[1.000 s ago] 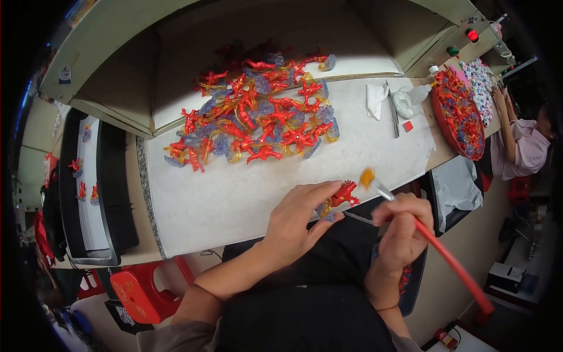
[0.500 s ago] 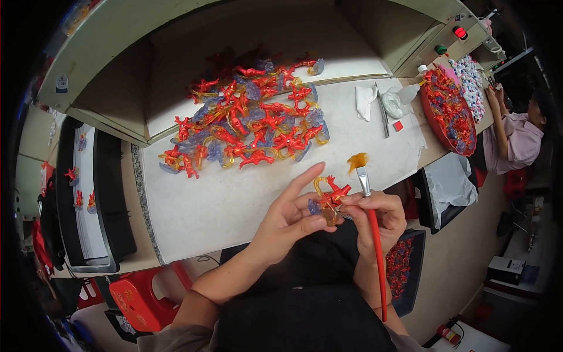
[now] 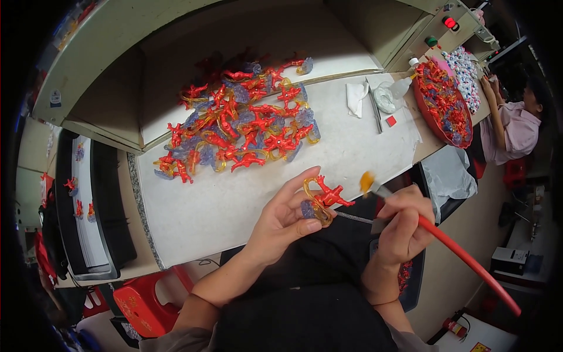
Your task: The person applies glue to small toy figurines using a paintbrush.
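My left hand (image 3: 278,220) grips a small red toy figure (image 3: 330,193) by its base, which has clear purple and amber parts. The figure is raised in front of me, over the near edge of the white-covered worktop (image 3: 199,217). In my closed right hand (image 3: 404,226) is a paintbrush (image 3: 463,262) with a red handle, a metal collar and yellowish bristles. Its bristles point left toward the figure, a short gap apart from it. Beyond my hands lies a pile of similar red figures (image 3: 258,124) with purple and amber parts.
A red basin (image 3: 415,100) heaped with figures stands at the right, near a co-worker in a pink top (image 3: 516,129). A white cloth (image 3: 355,98), tweezers-like metal tool (image 3: 374,107) and small red square (image 3: 391,121) lie nearby. A conveyor (image 3: 94,211) carrying several figures runs at left.
The brush has swung from upright to slanted, its bristles now lower and its handle out to the right. My right hand has moved right, off the figure; my left still holds it.
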The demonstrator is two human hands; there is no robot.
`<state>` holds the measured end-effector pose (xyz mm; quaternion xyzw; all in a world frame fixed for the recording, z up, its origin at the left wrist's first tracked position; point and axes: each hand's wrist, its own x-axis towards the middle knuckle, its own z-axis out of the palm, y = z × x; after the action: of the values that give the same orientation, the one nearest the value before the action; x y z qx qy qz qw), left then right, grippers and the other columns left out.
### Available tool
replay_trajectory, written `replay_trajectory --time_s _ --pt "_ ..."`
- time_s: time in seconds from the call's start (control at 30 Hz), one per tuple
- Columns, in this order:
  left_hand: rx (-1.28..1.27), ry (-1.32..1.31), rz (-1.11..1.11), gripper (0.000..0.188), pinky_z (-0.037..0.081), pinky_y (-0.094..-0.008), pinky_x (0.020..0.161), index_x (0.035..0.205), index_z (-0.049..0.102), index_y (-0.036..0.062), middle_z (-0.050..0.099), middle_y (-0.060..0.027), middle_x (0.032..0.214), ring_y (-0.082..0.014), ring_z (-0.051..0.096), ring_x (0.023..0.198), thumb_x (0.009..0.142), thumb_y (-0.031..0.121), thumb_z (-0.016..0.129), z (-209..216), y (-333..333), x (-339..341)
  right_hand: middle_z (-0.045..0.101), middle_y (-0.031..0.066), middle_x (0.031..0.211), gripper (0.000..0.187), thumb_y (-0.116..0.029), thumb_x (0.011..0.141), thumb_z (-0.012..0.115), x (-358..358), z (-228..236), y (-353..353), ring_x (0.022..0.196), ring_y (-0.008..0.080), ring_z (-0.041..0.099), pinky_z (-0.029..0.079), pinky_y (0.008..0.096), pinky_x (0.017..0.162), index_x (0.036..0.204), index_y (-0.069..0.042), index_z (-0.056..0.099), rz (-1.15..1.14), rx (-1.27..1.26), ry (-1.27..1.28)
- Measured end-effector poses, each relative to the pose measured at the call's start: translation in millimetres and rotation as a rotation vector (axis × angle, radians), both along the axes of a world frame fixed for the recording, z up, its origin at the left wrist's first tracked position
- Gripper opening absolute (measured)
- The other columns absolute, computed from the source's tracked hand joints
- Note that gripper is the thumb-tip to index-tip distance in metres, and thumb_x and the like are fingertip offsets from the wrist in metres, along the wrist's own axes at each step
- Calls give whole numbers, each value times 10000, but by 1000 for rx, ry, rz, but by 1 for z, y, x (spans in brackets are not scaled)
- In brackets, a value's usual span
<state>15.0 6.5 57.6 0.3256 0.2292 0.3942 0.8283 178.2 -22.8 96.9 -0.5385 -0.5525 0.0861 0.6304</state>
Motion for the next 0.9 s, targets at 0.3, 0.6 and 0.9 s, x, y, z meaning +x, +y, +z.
replay_trajectory --time_s 0.3,0.6,0.9 --pt "109 36 68 742 413 -318 860 1300 200 30 505 -154 1095 -220 535 969 701 -3 638 -8 -1 -1 528 76 547 118 -109 730 549 -12 3 3 472 190 474 382 265 453 657 -20 575 368 -56 -58" --pt "201 59 106 704 419 -319 866 1291 212 21 497 -160 1102 -222 519 1006 718 -26 617 -10 -4 -4 531 67 536 101 -75 703 552 -14 -2 12 450 186 459 369 258 438 614 -27 548 500 -46 -163" --pt "293 170 140 644 440 -289 841 1290 245 34 403 -127 1223 -163 446 1077 741 -63 569 -10 -2 -5 509 65 536 178 -172 761 534 -8 -3 2 461 186 485 378 267 436 676 -21 575 379 -23 -103"
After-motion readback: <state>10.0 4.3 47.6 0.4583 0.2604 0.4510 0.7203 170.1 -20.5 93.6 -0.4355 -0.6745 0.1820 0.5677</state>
